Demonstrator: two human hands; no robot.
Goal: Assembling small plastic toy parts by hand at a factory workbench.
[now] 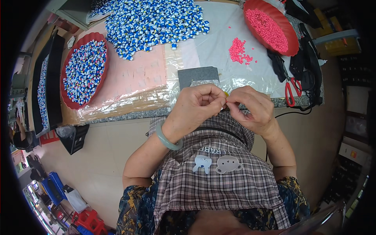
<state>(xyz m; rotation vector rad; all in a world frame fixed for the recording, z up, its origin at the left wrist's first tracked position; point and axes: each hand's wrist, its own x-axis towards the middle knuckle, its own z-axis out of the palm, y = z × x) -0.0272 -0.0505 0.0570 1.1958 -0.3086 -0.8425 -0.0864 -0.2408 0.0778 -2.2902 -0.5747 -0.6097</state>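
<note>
My left hand (pixel 194 105) and my right hand (pixel 252 107) meet at the table's front edge, fingertips almost touching. Both are closed in a pinch around a tiny piece; only a yellow bit (pixel 226 94) of it shows, the rest being covered by fingers. A pale green bangle circles my left wrist. Just beyond my hands lies a dark grey pad (pixel 197 74). Farther off is a big heap of small blue-and-white pieces (pixel 152 25) with yellow bits. Loose small pink pieces (pixel 238 51) lie on the white sheet to the right.
A red scalloped bowl (pixel 64 92) of blue-and-white pieces stands at left, beside a black tray (pixel 55 84). Another red bowl (pixel 293 49) with pink pieces stands far right. Red-handled scissors (pixel 290 94) and a black cable (pixel 293 112) lie near the right edge.
</note>
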